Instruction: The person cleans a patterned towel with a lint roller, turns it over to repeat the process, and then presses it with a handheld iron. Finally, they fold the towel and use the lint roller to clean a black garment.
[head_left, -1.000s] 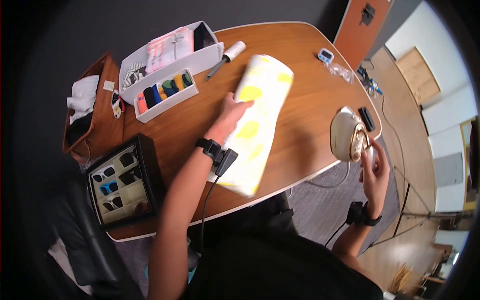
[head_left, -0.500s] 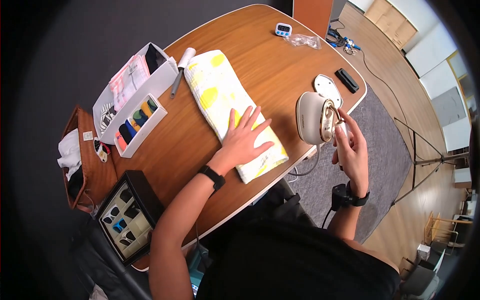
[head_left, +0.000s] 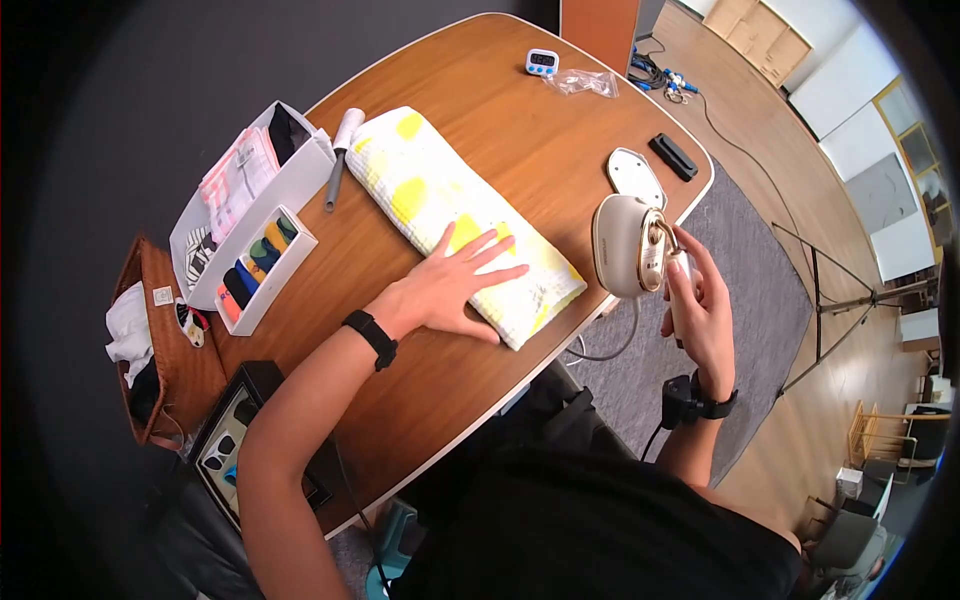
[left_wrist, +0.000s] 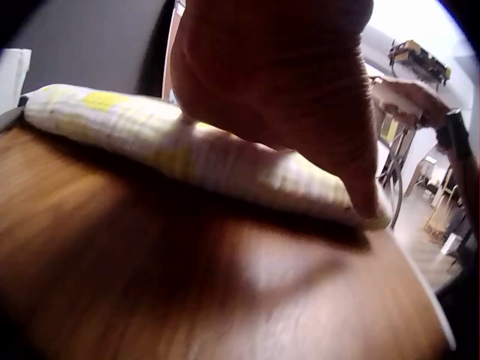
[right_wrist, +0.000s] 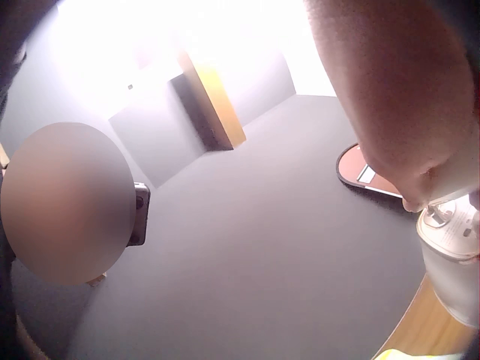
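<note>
A folded white cloth with yellow blotches (head_left: 415,180) lies on the wooden table. My left hand (head_left: 445,290) rests on its near half, fingers spread, with the thumb along the near edge. In the left wrist view, the cloth (left_wrist: 112,124) forms a thick flat bundle below my left hand (left_wrist: 277,82). My right hand (head_left: 703,310) grips the handle of a white and gold handheld garment steamer (head_left: 618,245), held up at the table's right edge, a grey cord hanging beneath. The right wrist view catches part of the steamer (right_wrist: 450,277) at its right side.
Left on the table stand a white box of folded clothes (head_left: 300,175), a narrow box of rolled socks (head_left: 300,245), a lint roller (head_left: 345,135), a brown basket (head_left: 185,350) and a sunglasses case (head_left: 262,380). Right are a white plate (head_left: 632,172), a black object (head_left: 673,157) and a timer (head_left: 542,63).
The cloth, earlier tilted in my left hand's grip, now lies flat on the table. My left hand has spread its fingers and slid toward the cloth's near edge. The right hand keeps holding the steamer.
</note>
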